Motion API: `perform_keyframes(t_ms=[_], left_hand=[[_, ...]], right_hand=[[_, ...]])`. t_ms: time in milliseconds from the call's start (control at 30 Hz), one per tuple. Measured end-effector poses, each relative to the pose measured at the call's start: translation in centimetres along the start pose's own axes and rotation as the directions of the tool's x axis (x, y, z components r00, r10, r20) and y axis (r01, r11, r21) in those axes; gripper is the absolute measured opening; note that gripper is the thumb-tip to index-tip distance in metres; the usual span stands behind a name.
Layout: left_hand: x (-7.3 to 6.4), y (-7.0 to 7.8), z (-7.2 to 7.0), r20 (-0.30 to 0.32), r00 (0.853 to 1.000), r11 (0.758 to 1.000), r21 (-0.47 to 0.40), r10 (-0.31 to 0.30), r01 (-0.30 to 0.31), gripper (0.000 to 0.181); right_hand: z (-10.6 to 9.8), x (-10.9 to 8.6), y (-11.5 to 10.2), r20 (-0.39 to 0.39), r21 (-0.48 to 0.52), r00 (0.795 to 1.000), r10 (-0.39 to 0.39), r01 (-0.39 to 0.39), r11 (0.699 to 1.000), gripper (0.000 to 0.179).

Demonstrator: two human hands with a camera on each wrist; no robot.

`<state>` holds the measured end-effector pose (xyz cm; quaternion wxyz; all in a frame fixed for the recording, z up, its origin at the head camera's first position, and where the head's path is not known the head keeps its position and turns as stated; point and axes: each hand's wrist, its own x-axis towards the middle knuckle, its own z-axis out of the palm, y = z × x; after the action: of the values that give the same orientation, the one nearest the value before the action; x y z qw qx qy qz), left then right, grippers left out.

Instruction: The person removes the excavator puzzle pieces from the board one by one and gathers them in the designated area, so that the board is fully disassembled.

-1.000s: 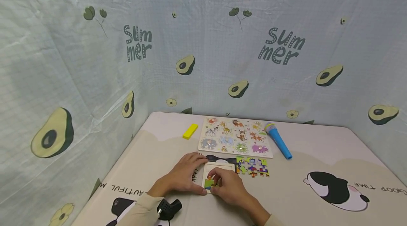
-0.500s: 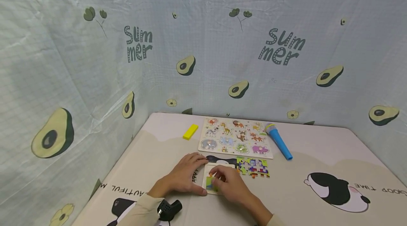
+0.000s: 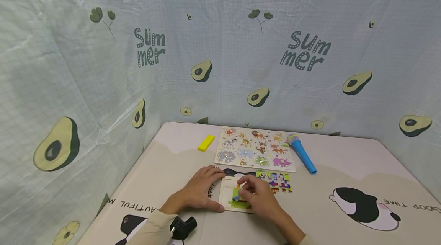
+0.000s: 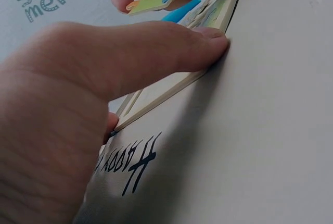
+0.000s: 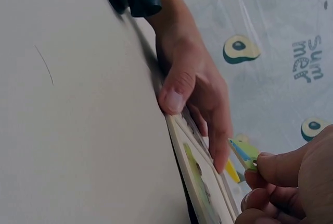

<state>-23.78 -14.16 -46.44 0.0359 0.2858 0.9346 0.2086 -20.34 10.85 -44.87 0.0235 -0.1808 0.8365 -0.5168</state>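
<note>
A small wooden puzzle tray point(image 3: 226, 187) lies between my hands, with green puzzle pieces point(image 5: 196, 177) set along its near edge. My left hand point(image 3: 201, 188) holds the tray's left side, thumb at the near corner and fingers at the far corner. Above the tray, my right hand point(image 3: 259, 196) pinches a green and blue jigsaw piece point(image 4: 157, 0) with an orange tab between thumb and fingers. In the right wrist view this jigsaw piece point(image 5: 242, 153) is tilted and apart from the tray. My right hand hides part of the tray's right side.
Several joined jigsaw pieces point(image 3: 274, 180) lie right of the tray. Behind stands an animal peg board point(image 3: 253, 148), with a yellow block point(image 3: 206, 142) to its left and a blue toy microphone point(image 3: 302, 154) to its right. Printed cloth walls enclose the table point(image 3: 339, 160).
My right hand has moved right over the tray with the jigsaw piece, uncovering green pieces along the near edge. My left hand has stayed on the tray's left side.
</note>
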Motion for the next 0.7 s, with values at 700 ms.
perform_keyframes(t_ms=[700], left_hand=[[-0.1,0.1,0.0,0.0,1.0,1.0,0.0,-0.007,0.007,0.099]], right_hand=[[-3.3,-1.2,1.8,-0.144,-0.006,0.984,0.101,-0.103,0.995,0.015]])
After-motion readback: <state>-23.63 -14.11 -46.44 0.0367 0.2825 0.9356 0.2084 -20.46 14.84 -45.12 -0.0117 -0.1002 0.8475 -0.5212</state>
